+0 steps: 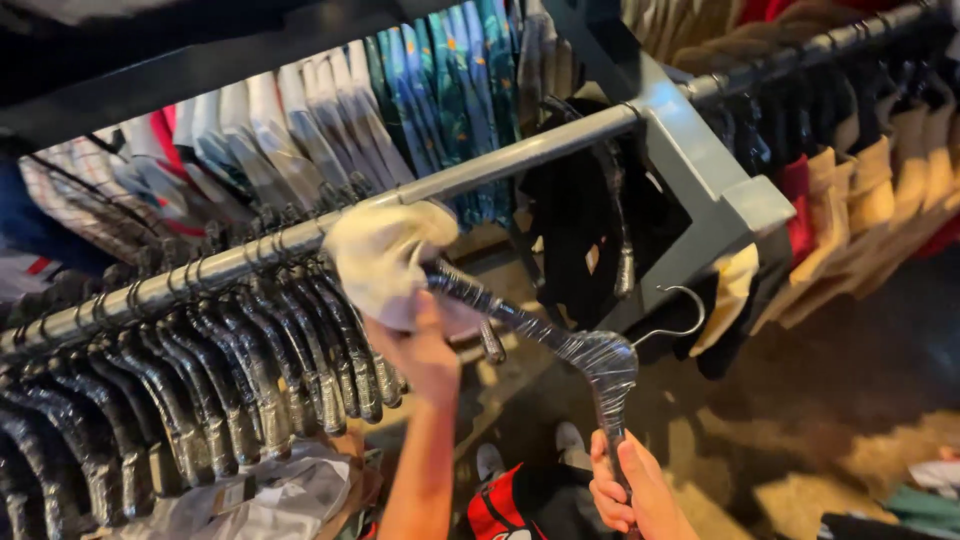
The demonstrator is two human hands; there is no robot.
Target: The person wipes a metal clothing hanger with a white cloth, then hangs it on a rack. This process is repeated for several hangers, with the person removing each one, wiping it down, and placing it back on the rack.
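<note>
My left hand (pixel 422 352) is raised and grips a cream-white cloth (pixel 382 255), bunched against the upper arm of a dark clothes hanger (pixel 560 340) wrapped in clear plastic film. The cloth also sits right at the grey metal rail (pixel 520 150); I cannot tell whether it touches it. My right hand (pixel 632 490) holds the same hanger by its lower arm, low in the view. The hanger's metal hook (pixel 682 312) points right, off the rail.
A dense row of dark film-wrapped hangers (pixel 200 385) hangs on the rail at left. Light shirts (pixel 290 125) and teal patterned shirts (pixel 450 80) hang behind. A grey bracket (pixel 705 175) joins the rails; tan and red garments (pixel 860 190) hang at right. White shoes (pixel 490 460) show below.
</note>
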